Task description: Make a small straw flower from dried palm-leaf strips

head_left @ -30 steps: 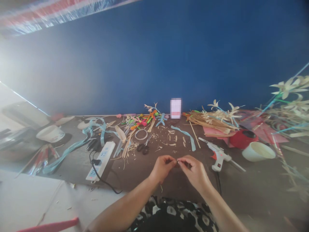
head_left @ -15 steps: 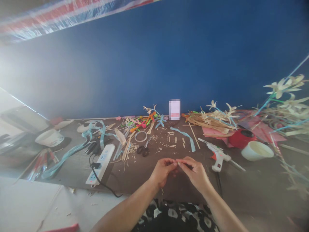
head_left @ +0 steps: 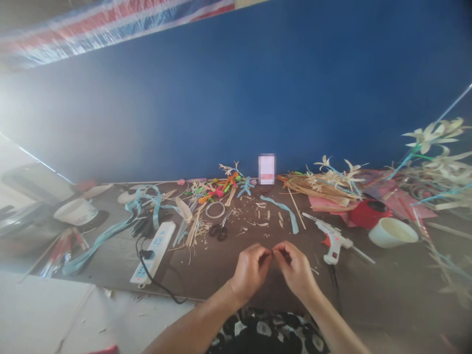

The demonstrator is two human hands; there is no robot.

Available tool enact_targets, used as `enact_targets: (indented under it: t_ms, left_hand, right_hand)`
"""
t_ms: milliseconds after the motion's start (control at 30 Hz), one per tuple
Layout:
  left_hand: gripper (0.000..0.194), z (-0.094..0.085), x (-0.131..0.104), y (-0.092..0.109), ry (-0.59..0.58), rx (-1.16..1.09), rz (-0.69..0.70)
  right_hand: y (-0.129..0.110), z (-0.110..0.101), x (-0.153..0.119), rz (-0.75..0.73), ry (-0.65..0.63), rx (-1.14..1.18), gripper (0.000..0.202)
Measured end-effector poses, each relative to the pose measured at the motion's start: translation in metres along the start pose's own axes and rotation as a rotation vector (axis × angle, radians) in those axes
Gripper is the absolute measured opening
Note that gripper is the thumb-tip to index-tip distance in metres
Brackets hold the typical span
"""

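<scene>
My left hand (head_left: 251, 269) and my right hand (head_left: 295, 268) meet fingertip to fingertip above the near part of the dark table (head_left: 206, 275). Both are closed in a pinch; whatever lies between the fingertips is too small or hidden to make out. Beyond them lie pale cut slivers (head_left: 262, 215) and a light blue paper strip (head_left: 285, 209). To the right of my right hand a white glue gun (head_left: 334, 241) with an orange trigger rests on its side. Dark-handled scissors (head_left: 220, 230) lie beyond my left hand.
On the left are a white power strip (head_left: 154, 253), a blue ribbon (head_left: 99, 243) and a white bowl (head_left: 76, 210). Colourful pipe-cleaner pieces (head_left: 221, 189) and a tape roll (head_left: 215, 210) lie further back. At right stand a pale cup (head_left: 393, 232) and dried-leaf flowers (head_left: 427, 135).
My fingers have curled in more, and both hands have turned slightly at the pinch. A small pale sliver now shows on the table right of my right hand.
</scene>
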State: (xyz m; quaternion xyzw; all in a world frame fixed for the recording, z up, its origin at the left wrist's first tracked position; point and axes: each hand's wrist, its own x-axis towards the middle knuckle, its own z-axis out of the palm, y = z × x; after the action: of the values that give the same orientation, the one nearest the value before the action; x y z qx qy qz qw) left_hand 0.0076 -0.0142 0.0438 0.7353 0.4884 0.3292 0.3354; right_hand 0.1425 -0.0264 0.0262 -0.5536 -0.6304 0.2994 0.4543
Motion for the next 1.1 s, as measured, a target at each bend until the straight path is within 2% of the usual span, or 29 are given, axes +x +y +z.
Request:
enact_targets:
  t_ms: [100,167,267,333,433,500,633,700,767,867,967,1100]
  left_hand:
    - [0.020,0.000,-0.002,-0.001,0.013,0.102,0.090]
    - [0.018,0.002,-0.001,-0.007,0.032,0.086,0.070]
    - [0.016,0.008,0.002,-0.018,0.026,-0.075,-0.072]
    - [0.017,0.011,0.004,-0.024,-0.022,-0.222,-0.193]
    - [0.018,0.011,0.007,-0.027,-0.046,-0.364,-0.264]
    - [0.018,0.011,0.008,-0.024,-0.045,-0.464,-0.295]
    - [0.020,0.012,0.009,-0.020,-0.163,-0.911,-0.524]
    - [0.019,0.013,0.010,-0.020,-0.225,-1.083,-0.612]
    - [0.019,0.014,0.011,-0.020,-0.261,-1.165,-0.657]
    - [0.019,0.014,0.011,-0.021,-0.312,-1.206,-0.686]
    - [0.020,0.015,0.012,-0.024,-0.340,-1.139,-0.663]
    - [0.021,0.016,0.015,-0.028,-0.254,-0.820,-0.470]
  right_hand:
    - [0.002,0.005,-0.004,-0.059,0.049,-0.089,0.013]
    - [0.004,0.007,-0.005,-0.088,0.059,-0.126,0.013]
    - [0.006,0.009,-0.004,-0.083,0.065,-0.146,0.014]
    - [0.008,0.009,-0.002,-0.046,0.068,-0.113,0.015]
    - [0.012,0.007,0.002,0.078,0.025,0.032,0.017]
    - [0.015,0.005,0.006,0.217,-0.054,0.195,0.021]
    - [0.016,-0.003,0.011,0.469,-0.199,0.604,0.030]
    - [0.015,-0.006,0.013,0.495,-0.227,0.695,0.033]
    - [0.015,-0.007,0.014,0.487,-0.250,0.696,0.030]
    - [0.015,-0.007,0.013,0.465,-0.259,0.664,0.023]
    - [0.018,-0.004,0.011,0.419,-0.226,0.625,0.020]
    - [0.024,0.005,0.008,0.361,-0.099,0.494,0.022]
